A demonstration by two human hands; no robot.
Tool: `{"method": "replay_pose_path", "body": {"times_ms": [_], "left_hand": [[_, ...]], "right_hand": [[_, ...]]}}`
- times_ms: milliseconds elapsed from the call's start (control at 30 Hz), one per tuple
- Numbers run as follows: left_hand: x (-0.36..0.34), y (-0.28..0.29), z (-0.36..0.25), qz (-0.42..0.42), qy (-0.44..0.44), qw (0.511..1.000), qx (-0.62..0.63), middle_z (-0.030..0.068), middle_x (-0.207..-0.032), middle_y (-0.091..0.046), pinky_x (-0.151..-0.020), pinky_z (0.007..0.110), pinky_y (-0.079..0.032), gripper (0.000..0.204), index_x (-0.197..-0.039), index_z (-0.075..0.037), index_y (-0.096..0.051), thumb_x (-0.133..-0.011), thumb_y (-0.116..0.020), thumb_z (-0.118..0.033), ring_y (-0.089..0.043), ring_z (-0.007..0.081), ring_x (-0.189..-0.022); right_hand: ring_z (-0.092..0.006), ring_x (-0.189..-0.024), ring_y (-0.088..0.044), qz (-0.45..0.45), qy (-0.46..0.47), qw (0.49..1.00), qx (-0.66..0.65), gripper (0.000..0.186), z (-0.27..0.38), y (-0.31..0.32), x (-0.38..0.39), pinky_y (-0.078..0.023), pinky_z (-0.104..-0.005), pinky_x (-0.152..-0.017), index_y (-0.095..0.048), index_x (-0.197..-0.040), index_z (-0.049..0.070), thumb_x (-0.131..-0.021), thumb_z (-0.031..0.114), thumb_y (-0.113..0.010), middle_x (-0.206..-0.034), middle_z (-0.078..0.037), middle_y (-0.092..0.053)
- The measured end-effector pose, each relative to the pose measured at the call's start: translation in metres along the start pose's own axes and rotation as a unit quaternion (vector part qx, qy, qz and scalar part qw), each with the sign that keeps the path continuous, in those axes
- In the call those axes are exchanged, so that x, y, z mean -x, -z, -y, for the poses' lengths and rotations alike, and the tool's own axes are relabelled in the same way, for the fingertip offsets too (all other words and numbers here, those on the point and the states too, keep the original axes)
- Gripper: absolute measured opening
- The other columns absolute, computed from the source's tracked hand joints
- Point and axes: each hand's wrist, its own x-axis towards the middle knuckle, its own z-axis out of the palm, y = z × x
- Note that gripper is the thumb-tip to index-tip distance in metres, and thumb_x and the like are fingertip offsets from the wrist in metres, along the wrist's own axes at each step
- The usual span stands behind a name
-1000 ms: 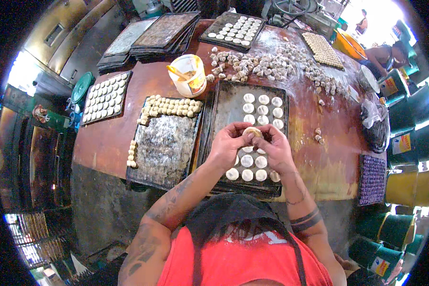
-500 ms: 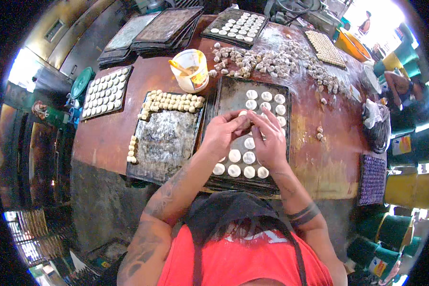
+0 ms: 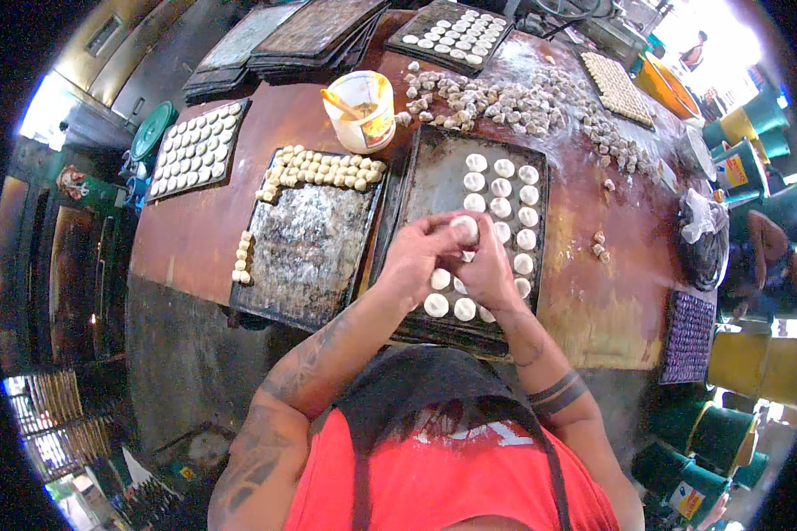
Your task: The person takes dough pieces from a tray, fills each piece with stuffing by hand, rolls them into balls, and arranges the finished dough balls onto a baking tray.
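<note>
My left hand (image 3: 421,257) and my right hand (image 3: 489,264) are closed together around a round white dough piece (image 3: 463,228), over a dark metal tray (image 3: 429,181). Rows of flattened white dough discs (image 3: 501,186) lie on that tray, partly hidden by my hands. To the left, another worn tray (image 3: 310,248) carries small pale dough balls (image 3: 328,173) along its far end and a short row at its left side. A white bucket (image 3: 363,119) with a yellow-handled utensil stands behind the trays.
Stacked trays (image 3: 310,40), trays of discs (image 3: 195,150) and a heap of floury lumps (image 3: 522,106) share the table. An orange basin (image 3: 668,88), a dark plastic bag (image 3: 701,257) and a purple-filled tray (image 3: 686,336) are at the right, with another person (image 3: 761,243) beyond.
My fingers have shifted around the dough piece; its brownish middle showed a second ago, now a white surface faces up. The view has shifted slightly. The other person at the right has moved.
</note>
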Motion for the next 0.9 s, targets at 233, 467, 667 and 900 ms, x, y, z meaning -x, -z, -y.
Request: {"method": "replay_pose_path", "body": {"times_ms": [233, 467, 667, 900], "left_hand": [[-0.018, 0.065, 0.055, 0.030, -0.233, 0.924, -0.300, 0.0176, -0.147, -0.057, -0.105, 0.036, -0.050, 0.064, -0.157, -0.002, -0.041, -0.097, -0.060, 0.005, -0.062, 0.0226, -0.124], [-0.004, 0.095, 0.039, -0.103, -0.181, 0.938, -0.277, 0.0174, -0.158, -0.040, -0.112, 0.040, -0.044, 0.074, -0.160, -0.007, -0.030, -0.095, -0.063, 0.002, -0.051, 0.0299, -0.136], [0.016, 0.113, 0.037, -0.085, -0.075, 0.938, -0.328, 0.0068, -0.110, -0.070, -0.094, 0.030, -0.052, 0.028, -0.126, 0.000, -0.062, -0.099, -0.064, -0.004, -0.065, 0.0147, -0.104], [0.035, 0.180, -0.012, -0.172, -0.140, 0.746, -0.628, 0.0130, -0.098, -0.075, -0.082, 0.039, -0.056, 0.021, -0.112, -0.003, -0.070, -0.094, -0.069, -0.014, -0.071, 0.0306, -0.089]], "right_hand": [[-0.0267, -0.103, -0.073, 0.040, -0.166, 0.985, -0.020, 0.041, -0.035, -0.004, -0.010, -0.057, -0.0373, -0.090, -0.072, -0.116, 0.001, -0.087, 0.028, -0.082, -0.101, -0.014, -0.076], [-0.0385, -0.123, -0.057, 0.115, 0.019, 0.939, 0.325, 0.038, -0.068, -0.025, -0.010, -0.046, -0.0508, -0.103, -0.066, -0.123, 0.004, -0.089, 0.019, -0.066, -0.132, -0.018, -0.063], [-0.0368, -0.133, -0.048, 0.153, 0.165, 0.905, 0.361, 0.054, -0.107, -0.028, 0.020, -0.039, -0.0481, -0.111, -0.053, -0.141, 0.002, -0.091, 0.018, -0.063, -0.141, -0.019, -0.054], [-0.0369, -0.104, -0.066, -0.119, -0.052, 0.849, 0.513, 0.033, -0.256, 0.207, -0.053, -0.055, -0.0470, -0.089, -0.069, -0.120, 0.007, -0.094, 0.026, -0.062, -0.114, -0.018, -0.068]]}}
